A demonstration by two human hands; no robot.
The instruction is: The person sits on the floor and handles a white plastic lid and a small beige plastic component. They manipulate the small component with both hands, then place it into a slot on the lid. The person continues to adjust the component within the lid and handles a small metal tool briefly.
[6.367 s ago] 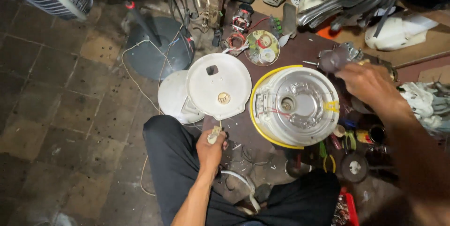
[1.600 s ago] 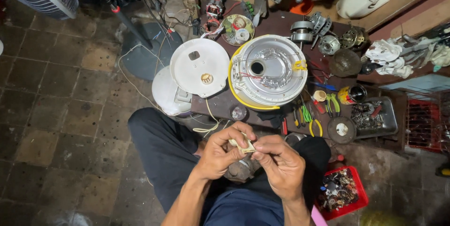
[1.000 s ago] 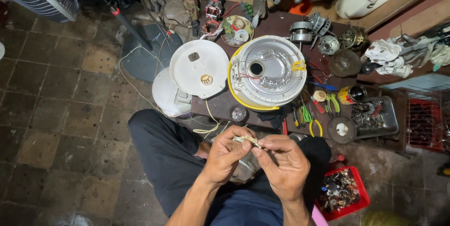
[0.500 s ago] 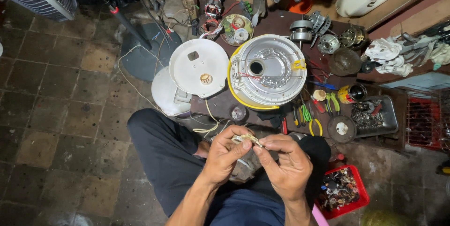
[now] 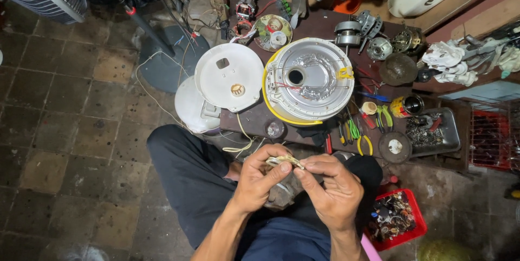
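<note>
Wire bundle (image 5: 284,161) pinched between left hand (image 5: 260,182) and right hand (image 5: 331,191), both grips closed on it (thin, limp, light); best held near its ends, below table edge (image 5: 254,125).

White round lid (image 5: 228,77), red parts bin (image 5: 394,219), green-handled pliers (image 5: 353,129), grey fan base (image 5: 172,58)

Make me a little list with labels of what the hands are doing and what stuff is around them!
left hand: pinches one end of a small pale wire piece
right hand: pinches its other end
in front: open round appliance body, yellow rim
beside it: white round cover
lower right: red bin of small parts
floor: dark tiles
</note>
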